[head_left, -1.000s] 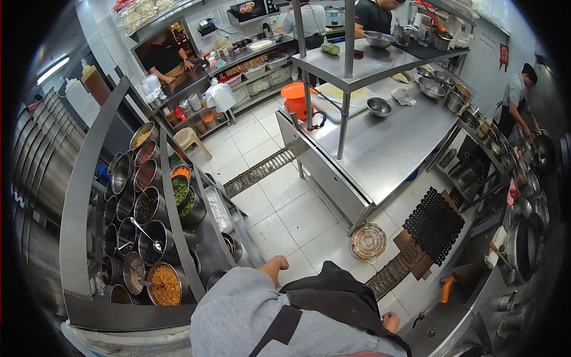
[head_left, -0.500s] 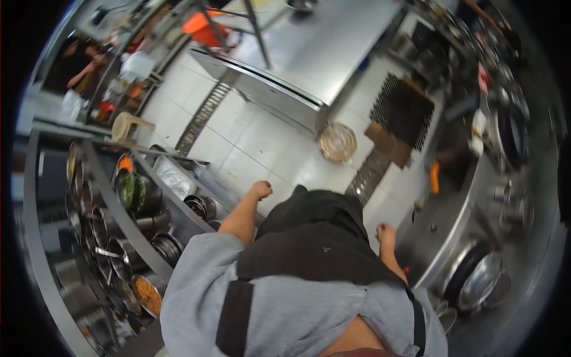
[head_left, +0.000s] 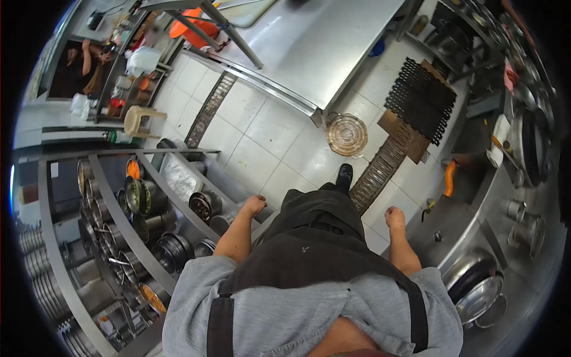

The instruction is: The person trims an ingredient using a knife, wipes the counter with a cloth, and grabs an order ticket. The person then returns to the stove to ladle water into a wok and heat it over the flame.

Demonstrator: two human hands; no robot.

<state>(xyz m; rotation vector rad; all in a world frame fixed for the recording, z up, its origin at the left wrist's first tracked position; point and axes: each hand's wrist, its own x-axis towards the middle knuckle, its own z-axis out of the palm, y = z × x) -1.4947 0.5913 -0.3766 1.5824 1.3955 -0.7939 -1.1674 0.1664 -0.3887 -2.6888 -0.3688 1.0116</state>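
While apparently in mid-step, with one shoe (head_left: pixel 344 177) ahead on the tiled floor (head_left: pixel 256 163), holding no visible load in left hand (head_left: pixel 255 205) or right hand (head_left: pixel 395 218). Loosely curled at the fingers; impossible to tell if fully closed. Near left, note a pot of dark food (head_left: pixel 200 206); near right, a bench (head_left: pixel 474 231) with an orange hose (head_left: pixel 450 179). Seems to call next for stepping clear of the round pot (head_left: pixel 347 135), farther along the floor.

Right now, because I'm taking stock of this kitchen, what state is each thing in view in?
Left hand: curled, apparently empty
Right hand: curled, apparently empty
Pot of dark food: uncovered
Pot of green food: uncovered
Round two-handled vessel: on the floor, contents unclear
Black perforated mat: flat, overlapping the cardboard
Near drain grate: partly covered by cardboard
Far drain grate: uncovered
Tan plastic stool: upright
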